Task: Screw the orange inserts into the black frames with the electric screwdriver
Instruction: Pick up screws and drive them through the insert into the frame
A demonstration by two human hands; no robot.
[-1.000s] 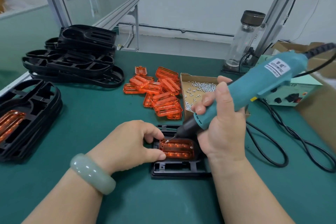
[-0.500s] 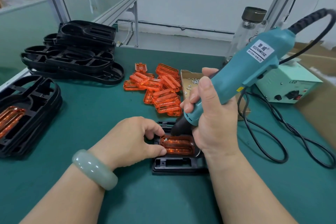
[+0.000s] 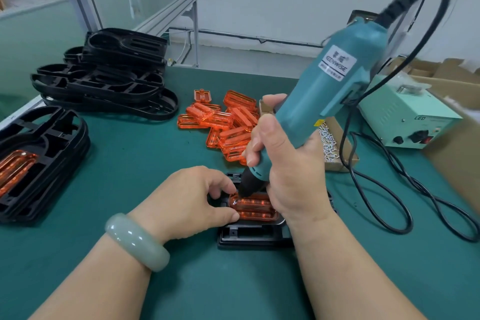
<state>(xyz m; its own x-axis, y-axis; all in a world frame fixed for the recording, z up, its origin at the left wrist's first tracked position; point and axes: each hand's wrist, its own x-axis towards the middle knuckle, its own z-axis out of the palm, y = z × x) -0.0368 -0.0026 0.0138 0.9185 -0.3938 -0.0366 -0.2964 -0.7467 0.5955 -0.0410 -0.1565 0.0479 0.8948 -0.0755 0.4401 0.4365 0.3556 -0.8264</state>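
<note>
Screwdriver [image 3: 324, 91] gripped w/ right hand [image 3: 288, 171]; left hand [image 3: 189, 197] pinches 1 insert [image 3: 255, 209] in 1 frame [image 3: 254, 238].

Figure: surface finishes at the bench. The orange insert [image 3: 253, 208] is translucent plastic, glossy, with bright highlights. The black frame [image 3: 249, 238] beneath it is opaque plastic with a dull sheen. The electric screwdriver [image 3: 324, 91] has a smooth teal plastic body and a white printed label. The table mat [image 3: 130, 163] is green and matt. The bracelet [image 3: 136, 241] is pale green, polished, glossy. The screws [image 3: 327, 140] are bright metal, in a brown cardboard tray [image 3: 340, 165]. The cable [image 3: 398, 231] is black, smooth.
</note>
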